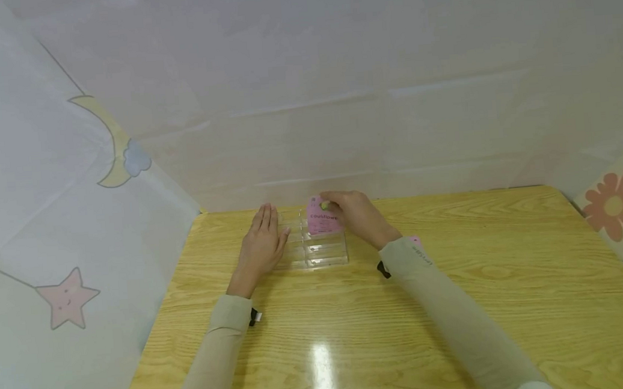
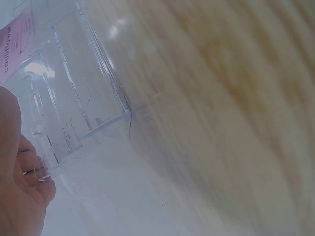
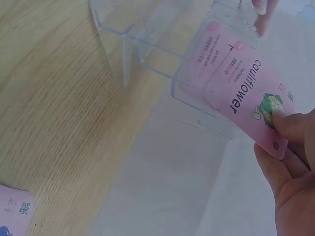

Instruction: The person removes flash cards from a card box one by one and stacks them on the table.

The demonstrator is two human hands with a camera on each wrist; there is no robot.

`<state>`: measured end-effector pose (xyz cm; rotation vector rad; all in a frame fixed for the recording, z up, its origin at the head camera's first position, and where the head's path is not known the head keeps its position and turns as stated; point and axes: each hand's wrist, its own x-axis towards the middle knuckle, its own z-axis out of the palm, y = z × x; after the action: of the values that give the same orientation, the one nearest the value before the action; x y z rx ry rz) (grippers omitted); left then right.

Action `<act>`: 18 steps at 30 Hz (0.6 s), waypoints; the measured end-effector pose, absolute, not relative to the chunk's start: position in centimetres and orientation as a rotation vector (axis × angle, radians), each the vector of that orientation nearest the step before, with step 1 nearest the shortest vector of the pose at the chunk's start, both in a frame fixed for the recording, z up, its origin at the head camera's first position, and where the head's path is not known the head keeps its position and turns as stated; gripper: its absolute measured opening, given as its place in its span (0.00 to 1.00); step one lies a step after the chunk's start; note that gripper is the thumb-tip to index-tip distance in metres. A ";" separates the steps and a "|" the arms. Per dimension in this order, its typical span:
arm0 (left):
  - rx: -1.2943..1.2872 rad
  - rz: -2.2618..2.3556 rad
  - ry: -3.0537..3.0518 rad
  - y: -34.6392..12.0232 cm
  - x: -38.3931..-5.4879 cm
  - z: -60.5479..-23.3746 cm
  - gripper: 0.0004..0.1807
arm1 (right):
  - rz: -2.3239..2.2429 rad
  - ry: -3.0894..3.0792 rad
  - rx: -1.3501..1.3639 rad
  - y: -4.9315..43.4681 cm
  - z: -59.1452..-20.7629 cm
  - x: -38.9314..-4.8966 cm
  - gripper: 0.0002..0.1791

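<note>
Head view: soft, even light; glare streak on wood-grain surface. Left wrist: hazy, grain blurred, white glint on clear tiered rack. Right wrist: sharper, cauliflower card lettering legible

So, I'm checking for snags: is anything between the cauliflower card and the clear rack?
No separate obstacle shows: the right hand pinches the cauliflower card, its lower end overlapping the clear rack. The left hand is at the rack's left side. A pink patch beyond that lower end could be another card or a reflection.
</note>
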<state>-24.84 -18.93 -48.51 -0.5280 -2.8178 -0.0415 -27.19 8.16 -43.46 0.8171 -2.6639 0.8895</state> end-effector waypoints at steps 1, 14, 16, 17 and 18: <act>-0.529 -0.045 -2.819 -18.9 -24.8 -48.5 0.39 | 0.909 -2.658 0.817 8.3 -43.4 -27.2 0.20; -0.534 -0.034 -2.811 -18.9 -24.8 -48.5 0.40 | 1.324 -2.622 0.623 11.1 -42.5 -27.9 0.15; -0.535 -0.027 -2.812 -18.8 -24.8 -48.5 0.39 | 1.386 -2.617 0.575 11.6 -42.5 -28.0 0.15; -0.535 -0.024 -2.814 -18.8 -24.8 -48.5 0.39 | 1.417 -2.617 0.545 11.9 -42.5 -28.1 0.15; -0.536 -0.020 -2.816 -18.8 -24.8 -48.4 0.39 | 1.452 -2.617 0.515 12.2 -42.6 -28.2 0.15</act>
<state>-24.76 -18.78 -48.43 -0.5364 -2.8162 -0.0201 -28.19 12.18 -42.55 0.5152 -2.6169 1.4524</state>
